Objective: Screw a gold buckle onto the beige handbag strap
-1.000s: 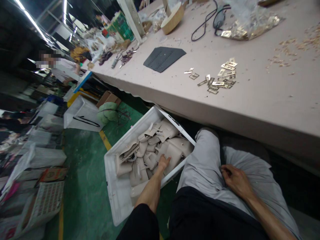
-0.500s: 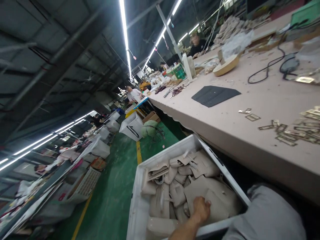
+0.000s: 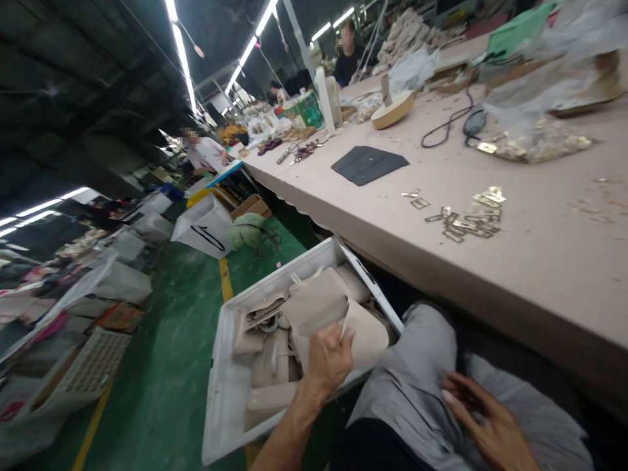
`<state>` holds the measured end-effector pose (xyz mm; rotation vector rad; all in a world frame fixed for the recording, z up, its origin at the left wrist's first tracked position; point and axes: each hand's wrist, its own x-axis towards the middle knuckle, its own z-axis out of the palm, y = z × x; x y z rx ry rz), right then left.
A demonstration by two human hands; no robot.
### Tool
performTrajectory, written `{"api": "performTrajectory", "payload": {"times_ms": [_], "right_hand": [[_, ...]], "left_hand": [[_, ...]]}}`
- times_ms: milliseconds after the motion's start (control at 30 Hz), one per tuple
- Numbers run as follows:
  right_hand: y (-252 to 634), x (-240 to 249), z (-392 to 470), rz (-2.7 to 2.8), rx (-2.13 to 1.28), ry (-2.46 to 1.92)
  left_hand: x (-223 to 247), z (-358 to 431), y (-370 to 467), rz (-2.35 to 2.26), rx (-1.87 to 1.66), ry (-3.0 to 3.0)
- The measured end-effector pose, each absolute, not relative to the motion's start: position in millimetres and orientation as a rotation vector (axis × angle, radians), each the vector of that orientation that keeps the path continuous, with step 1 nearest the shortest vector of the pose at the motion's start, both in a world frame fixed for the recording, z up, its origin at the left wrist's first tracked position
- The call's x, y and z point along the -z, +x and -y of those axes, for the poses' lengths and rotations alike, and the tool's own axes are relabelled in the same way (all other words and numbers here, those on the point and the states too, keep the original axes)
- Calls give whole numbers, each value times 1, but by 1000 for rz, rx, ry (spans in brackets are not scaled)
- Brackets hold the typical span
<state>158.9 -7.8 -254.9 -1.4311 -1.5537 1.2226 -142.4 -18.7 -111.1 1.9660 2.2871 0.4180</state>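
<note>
My left hand [image 3: 330,356] is closed on the edge of a beige bag [image 3: 369,332], a flat leather-like piece with a flap, lifted a little over the white plastic bin [image 3: 214,392]. Several more beige bags [image 3: 272,356] lie jumbled in that bin, some with loop handles. Over my grey-trousered lap hovers my right hand [image 3: 483,418], fingers apart and curved, nothing in it. The underside of the held bag and part of its body are hidden behind my left hand.
Beside the bin runs a long pinkish work table [image 3: 314,190] with a pile of metal buckles [image 3: 473,219], a dark flat panel [image 3: 367,163], a tape roll [image 3: 392,111] and a plastic bag of fittings [image 3: 534,140]. Another white bin [image 3: 206,226] and a green bundle [image 3: 248,230] stand on the floor.
My left hand has risen from the bin's contents, lifting the beige bag's edge with it. My right hand has come into view over my lap. The view has swung to the right.
</note>
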Motion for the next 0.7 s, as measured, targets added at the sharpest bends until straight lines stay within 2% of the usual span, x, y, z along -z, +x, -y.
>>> {"api": "performTrajectory", "payload": {"times_ms": [133,300,400,500,600,700], "right_hand": [[168,206,10,1473,-1482,-1207],[188,158,2,1334,-1675,-1118],[213,161,13,1294,-1766,-1167],[232,174,36,1289,-1706,-1263],[240,186,60,1309,-1553,-1386],[243,192,78,1262,-1404,-1476]], "left_hand": [[65,29,-78,-1985,-432,2187],[69,51,-5,-1478,-282,2277],[94,56,19,-1357,-190,2160],[118,58,33,-1254,-186,2028],[128,53,38,-1213,-340,1883],[129,33,34,-1323,-638,1626]]}}
